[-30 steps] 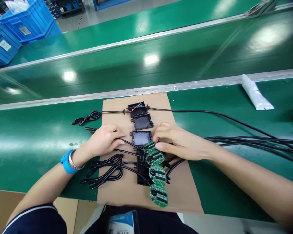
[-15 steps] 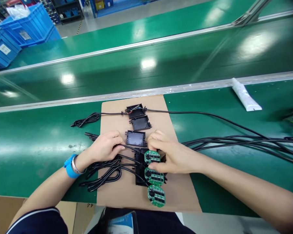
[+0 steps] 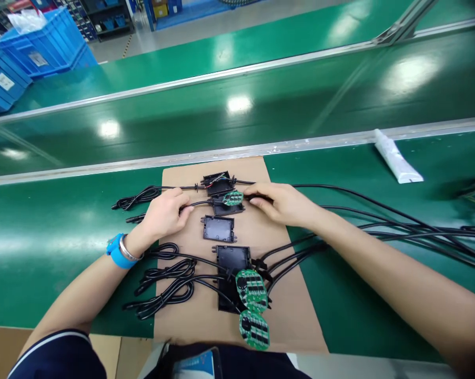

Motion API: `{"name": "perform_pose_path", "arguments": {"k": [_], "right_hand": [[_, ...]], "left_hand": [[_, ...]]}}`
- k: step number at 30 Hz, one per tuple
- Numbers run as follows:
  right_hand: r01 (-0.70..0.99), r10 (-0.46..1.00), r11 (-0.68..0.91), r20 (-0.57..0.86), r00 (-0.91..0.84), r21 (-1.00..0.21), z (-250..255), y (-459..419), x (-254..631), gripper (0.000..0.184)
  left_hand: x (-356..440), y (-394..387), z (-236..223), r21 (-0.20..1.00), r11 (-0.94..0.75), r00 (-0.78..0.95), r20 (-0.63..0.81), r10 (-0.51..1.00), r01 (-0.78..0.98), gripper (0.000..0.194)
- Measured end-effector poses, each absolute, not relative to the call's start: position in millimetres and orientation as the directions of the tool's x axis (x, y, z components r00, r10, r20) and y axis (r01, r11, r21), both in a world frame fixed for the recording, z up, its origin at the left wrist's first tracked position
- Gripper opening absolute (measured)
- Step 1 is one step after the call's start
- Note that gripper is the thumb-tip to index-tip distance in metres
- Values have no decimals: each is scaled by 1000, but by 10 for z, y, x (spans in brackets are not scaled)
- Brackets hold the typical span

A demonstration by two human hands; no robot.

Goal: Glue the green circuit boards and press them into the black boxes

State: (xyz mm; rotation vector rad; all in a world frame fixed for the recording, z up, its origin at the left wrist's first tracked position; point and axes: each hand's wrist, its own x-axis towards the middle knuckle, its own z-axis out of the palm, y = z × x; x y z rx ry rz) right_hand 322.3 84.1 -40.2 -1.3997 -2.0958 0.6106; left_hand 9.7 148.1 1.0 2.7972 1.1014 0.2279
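Note:
My left hand (image 3: 168, 213) is closed on a thin black cable (image 3: 201, 203) that runs to a small green circuit board (image 3: 233, 198). To the right of that board, my right hand (image 3: 280, 204) pinches the black cable on its other side. The board is held over an open black plastic case half (image 3: 228, 209) and covers part of it. Just above lies another case half (image 3: 218, 184) with thin coloured wires in it. Below the hands sits a further open case half (image 3: 219, 229).
More green circuit boards (image 3: 252, 289) overlap a black case (image 3: 233, 258) near the front. Coiled black cables (image 3: 170, 287) lie at left, on the cardboard sheet (image 3: 288, 326) and the green table. A white tube (image 3: 397, 157) is at right; blue crates (image 3: 51, 45) stand back left.
Both hands have moved away from me, up the cardboard, bringing one circuit board and its cables from the front stack to the second case half. The other boards stay in front.

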Motion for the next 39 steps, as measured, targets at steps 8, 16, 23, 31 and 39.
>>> {"name": "perform_pose_path", "arguments": {"k": [8,16,23,31,39], "right_hand": [[636,882,470,361,-304,-612,-599,835,3061,23],[640,851,518,417,-319,-567,-594,898,2964,29],[659,784,596,512,-353,-459,-649,921,2869,27],[785,829,509,447,-337,-353,-637,936,3023,18],[533,793,510,128,-596,-676,14,120,2786,22]], "left_hand": [[50,1473,8,120,-685,689,14,725,718,10],[-20,1469,86,92,-669,669,32,742,738,10],[-59,1463,74,24,-640,640,-73,765,768,7],[71,1428,60,60,-692,694,-74,716,720,10],[-36,851,216,523,-715,867,-104,487,464,24]]}}
